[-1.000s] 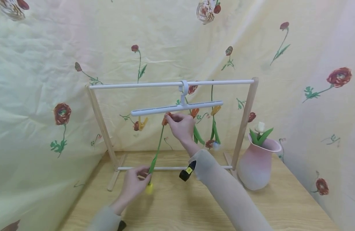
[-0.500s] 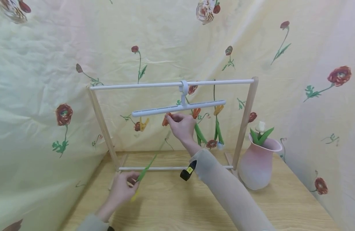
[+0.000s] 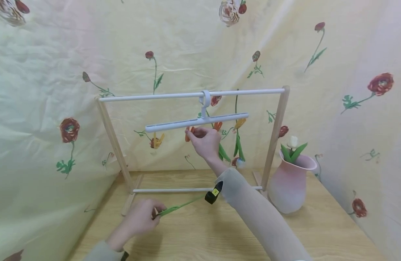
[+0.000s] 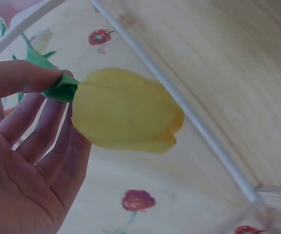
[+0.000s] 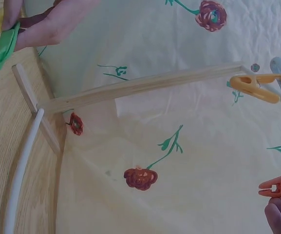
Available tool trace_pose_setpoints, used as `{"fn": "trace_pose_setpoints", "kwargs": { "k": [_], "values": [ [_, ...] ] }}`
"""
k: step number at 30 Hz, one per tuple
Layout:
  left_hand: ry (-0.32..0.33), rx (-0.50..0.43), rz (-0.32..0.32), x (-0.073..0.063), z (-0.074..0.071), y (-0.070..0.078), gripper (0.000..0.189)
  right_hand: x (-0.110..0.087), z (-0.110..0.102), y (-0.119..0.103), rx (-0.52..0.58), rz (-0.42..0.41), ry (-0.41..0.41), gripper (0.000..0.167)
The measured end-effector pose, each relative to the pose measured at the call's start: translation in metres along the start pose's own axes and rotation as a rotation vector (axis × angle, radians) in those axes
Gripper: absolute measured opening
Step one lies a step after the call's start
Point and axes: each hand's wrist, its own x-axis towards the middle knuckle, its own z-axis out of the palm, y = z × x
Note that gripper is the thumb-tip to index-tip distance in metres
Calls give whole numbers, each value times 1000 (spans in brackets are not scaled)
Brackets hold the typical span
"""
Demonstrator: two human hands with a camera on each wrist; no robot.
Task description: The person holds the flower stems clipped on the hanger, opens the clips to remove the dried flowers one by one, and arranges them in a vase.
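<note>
On the bench [image 3: 187, 235] stands a rack [image 3: 112, 137] with a white hanger [image 3: 172, 125]. A yellow tulip [image 4: 125, 112] over the bench is pinched by the left hand [image 3: 141, 217] (fingers at the leaves, behind the bloom); the right hand [image 3: 206, 143] grips an orange clip [image 3: 187, 135] beneath the hanger.

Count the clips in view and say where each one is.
4: yellow clip below the left end of the hanger; orange clip pinched by the right hand; second orange clip just above that hand; second yellow clip near the hanger's right end. The hand might hide another.
</note>
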Motion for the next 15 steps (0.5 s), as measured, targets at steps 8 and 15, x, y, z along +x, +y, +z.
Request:
{"fn": "trace_pose_setpoints", "kwargs": {
  "k": [8,15],
  "values": [
    [-24,98,121,14,1,17,22,0,-3,3,9,13,9,27],
    [-39,95,179,21,1,31,18,0,-5,2,22,14,13,28]
  ]
}}
